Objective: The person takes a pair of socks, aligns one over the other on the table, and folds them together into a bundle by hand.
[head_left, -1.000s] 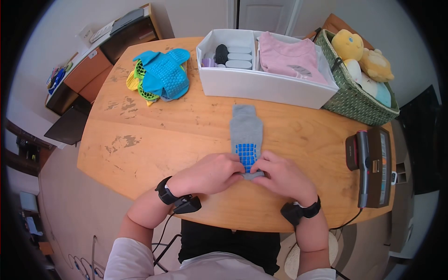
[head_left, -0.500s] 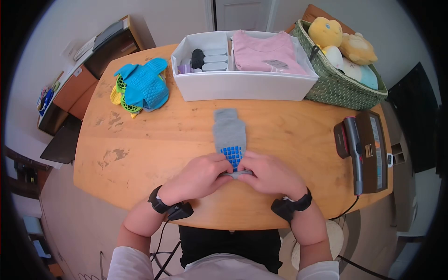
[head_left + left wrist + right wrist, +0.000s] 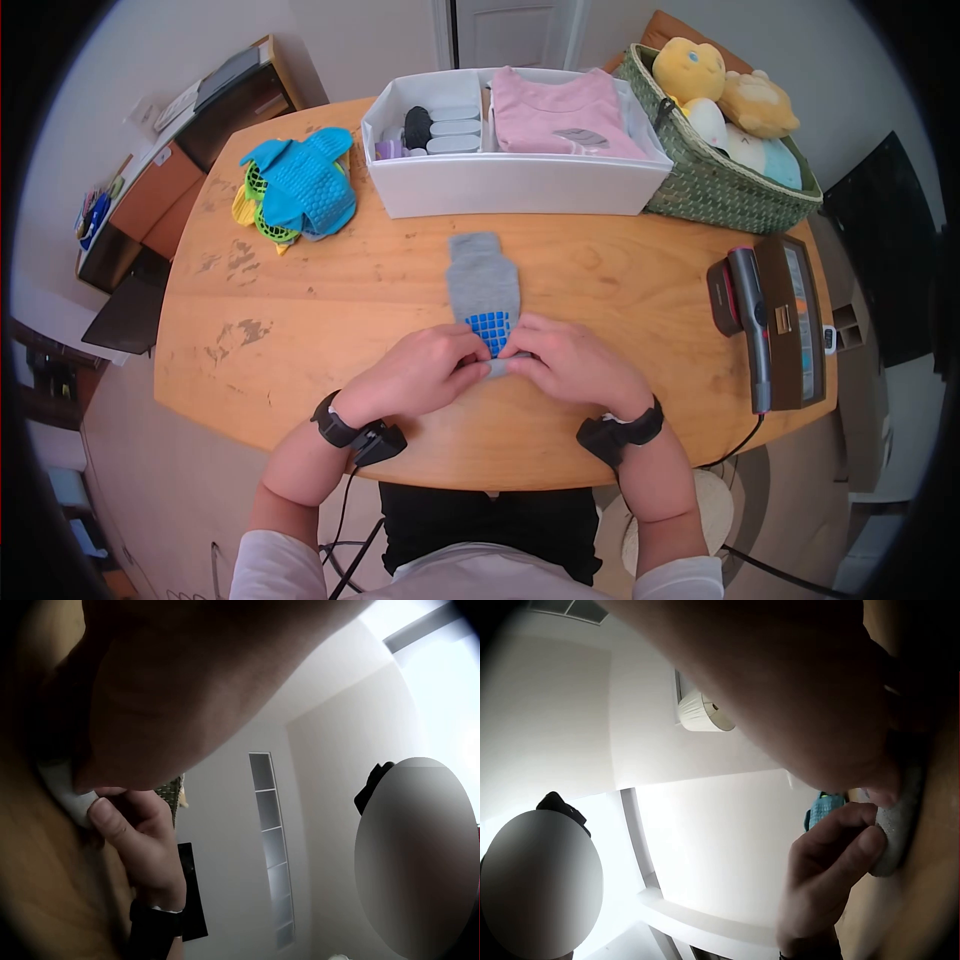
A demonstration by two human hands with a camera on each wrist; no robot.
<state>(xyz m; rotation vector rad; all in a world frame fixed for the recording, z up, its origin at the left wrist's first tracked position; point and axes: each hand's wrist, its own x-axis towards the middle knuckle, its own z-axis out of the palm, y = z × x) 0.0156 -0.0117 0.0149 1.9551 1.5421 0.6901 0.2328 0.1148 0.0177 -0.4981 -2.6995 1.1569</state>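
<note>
A grey sock (image 3: 483, 285) with a patch of blue grip squares lies lengthwise on the wooden table (image 3: 330, 330). Its near end is turned over into a thick fold. My left hand (image 3: 425, 368) pinches the left side of that fold between thumb and fingers. On the right side my right hand (image 3: 578, 368) does the same, a short gap from the left. In the right wrist view, the folded end of the sock (image 3: 894, 836) shows as a rounded grey roll at the left hand's thumb (image 3: 868, 844). Fingers partly cover the blue patch.
Behind the sock stands a white divided box (image 3: 520, 188) with rolled items and a folded pink shirt (image 3: 555, 110). A green woven basket (image 3: 715, 185) of plush toys is beside it. Blue and green gloves or socks (image 3: 305, 185) lie far left; a brown case (image 3: 795, 325) stands right.
Both hands have rolled the sock's near end over further, so fewer blue squares show. The head view has shifted, moving the whole table scene slightly left.
</note>
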